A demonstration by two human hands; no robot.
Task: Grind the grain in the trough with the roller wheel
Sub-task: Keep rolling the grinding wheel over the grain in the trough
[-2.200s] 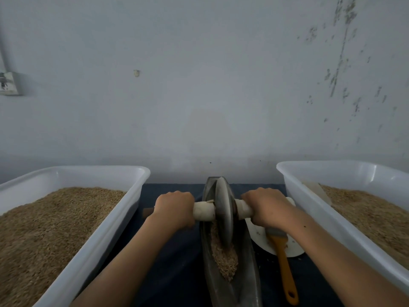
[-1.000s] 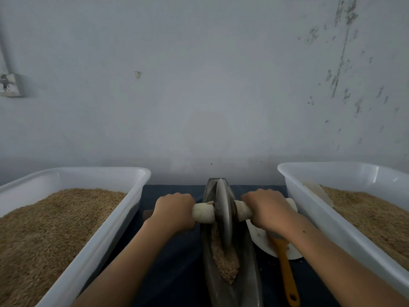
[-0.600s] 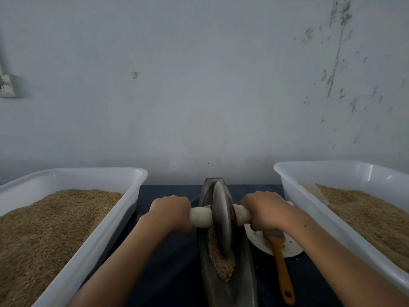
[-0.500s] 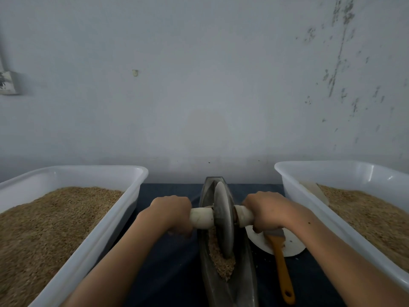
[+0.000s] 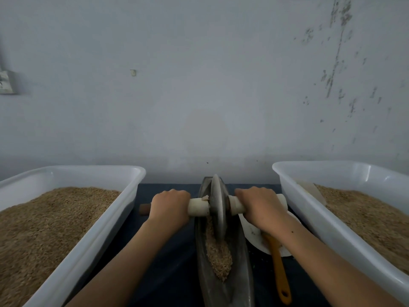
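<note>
Roller wheel [image 5: 218,209]: upright in metal trough [image 5: 241,273], centre of worktop [image 5: 172,262], toward far edge.
L hand [image 5: 169,207] & R hand [image 5: 262,208]: each grip clamped on white axle handle [image 5: 198,207], either side of wheel.
Grain [image 5: 218,255]: in trough, near side of wheel.
Grain tubs at L [image 5: 73,258] & R [image 5: 309,220] edges.
Brush w/ orange handle [image 5: 280,278] on white plate [image 5: 250,231], right of trough.

The roller wheel [image 5: 218,207] was dull grey metal with a smooth, matt face; its axle handle [image 5: 198,207] looked wrapped in pale, matt material. The trough [image 5: 242,271] was dark metal with a faint sheen. The grain [image 5: 218,255] was coarse and matt. Both tubs [image 5: 73,262] [image 5: 332,229] were glossy white plastic. The brush handle [image 5: 280,271] was smooth orange plastic. The wall [image 5: 199,85] was matt, flaking paint.
</note>
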